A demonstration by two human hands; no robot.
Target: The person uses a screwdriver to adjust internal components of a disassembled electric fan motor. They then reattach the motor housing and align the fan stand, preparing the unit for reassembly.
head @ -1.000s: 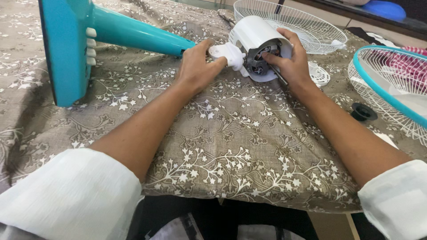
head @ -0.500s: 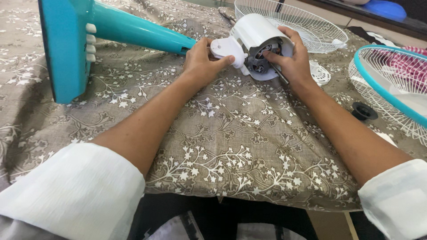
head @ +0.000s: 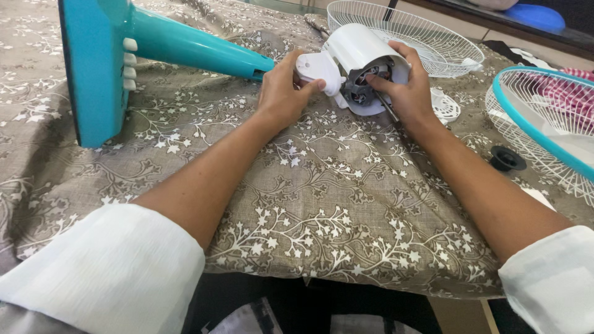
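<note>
Our left hand [head: 281,93] pinches the white neck [head: 317,69]; our right hand [head: 408,93] clasps the motor [head: 362,52] on the tabletop [head: 322,185].

Floral cloth [head: 322,204] carries teal fan [head: 124,55], grilles [head: 427,37], perhaps a black cap [head: 507,159].

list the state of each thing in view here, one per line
fan stand: turquoise, lying on its side on the cloth
motor housing: white, open at the front, motor showing
left hand: gripping the white neck joint
right hand: wrapped around the housing's front
white grille: detached, lying flat
turquoise-rimmed grille: detached, at the right
black cap: loose on the cloth
</note>
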